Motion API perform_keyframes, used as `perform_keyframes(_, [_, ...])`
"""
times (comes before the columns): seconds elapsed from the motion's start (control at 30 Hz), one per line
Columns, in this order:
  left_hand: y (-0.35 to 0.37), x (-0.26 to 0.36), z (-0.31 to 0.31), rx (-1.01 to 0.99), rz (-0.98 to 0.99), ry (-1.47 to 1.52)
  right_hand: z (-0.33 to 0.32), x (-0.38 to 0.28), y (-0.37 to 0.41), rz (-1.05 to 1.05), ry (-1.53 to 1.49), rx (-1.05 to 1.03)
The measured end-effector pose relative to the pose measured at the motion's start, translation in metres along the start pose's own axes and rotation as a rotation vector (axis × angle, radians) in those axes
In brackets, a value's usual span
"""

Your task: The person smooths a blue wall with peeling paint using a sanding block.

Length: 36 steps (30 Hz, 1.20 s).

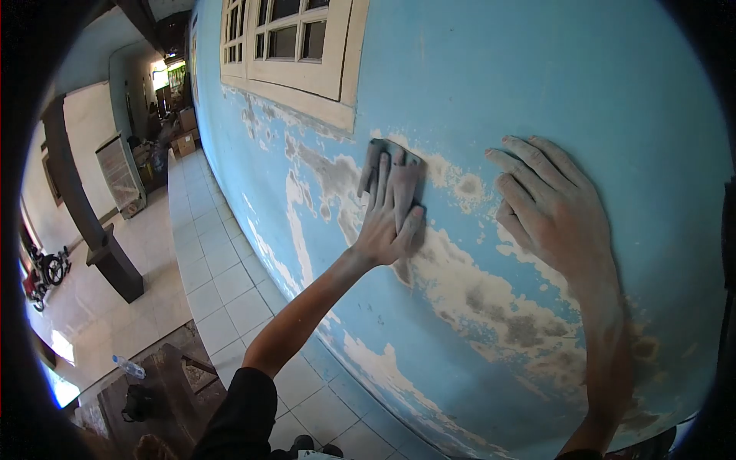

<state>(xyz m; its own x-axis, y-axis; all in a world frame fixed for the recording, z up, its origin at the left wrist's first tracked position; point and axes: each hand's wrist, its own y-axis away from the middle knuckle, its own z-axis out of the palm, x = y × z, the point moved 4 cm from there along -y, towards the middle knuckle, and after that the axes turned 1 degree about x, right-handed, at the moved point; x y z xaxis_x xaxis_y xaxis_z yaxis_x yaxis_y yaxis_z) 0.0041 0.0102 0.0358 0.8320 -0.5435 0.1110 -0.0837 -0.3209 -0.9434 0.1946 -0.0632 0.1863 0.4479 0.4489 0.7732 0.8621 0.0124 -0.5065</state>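
Note:
My left hand (389, 217) presses a dark grey piece of sandpaper (415, 167) flat against the light blue wall (445, 84), just below the window's lower corner. Its fingers lie over the sheet, with one edge folded up around them. Around the sheet the paint is worn away in white and grey patches (464, 280). To the right, my right hand (550, 201) rests on the wall with nothing in it, fingers stretched out and slightly bent. Pale dust coats both hands.
A cream-framed window (303, 73) sits in the wall at upper left. White floor tiles (218, 253) run along its foot. Further left are a dark wooden post (84, 184), a motorbike (47, 268), and a wooden table (165, 383) bearing a plastic bottle (129, 366).

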Motion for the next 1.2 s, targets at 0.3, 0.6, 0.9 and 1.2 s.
perform_keyframes(0.3, [-0.012,0.0,0.0,0.0,-0.16,0.269,-0.001,0.001,0.0,0.001,0.007,0.0])
perform_keyframes(0.6, [-0.03,-0.033,-0.004,0.123,-0.361,0.26,-0.002,0.001,-0.001,-0.009,-0.011,-0.001])
perform_keyframes(0.9, [-0.033,-0.013,-0.007,-0.168,-0.301,0.467,-0.003,0.001,-0.001,0.0,-0.049,0.043])
perform_keyframes(1.2, [-0.005,0.024,0.0,-0.133,0.038,0.148,0.001,0.004,-0.003,0.001,-0.031,0.025])
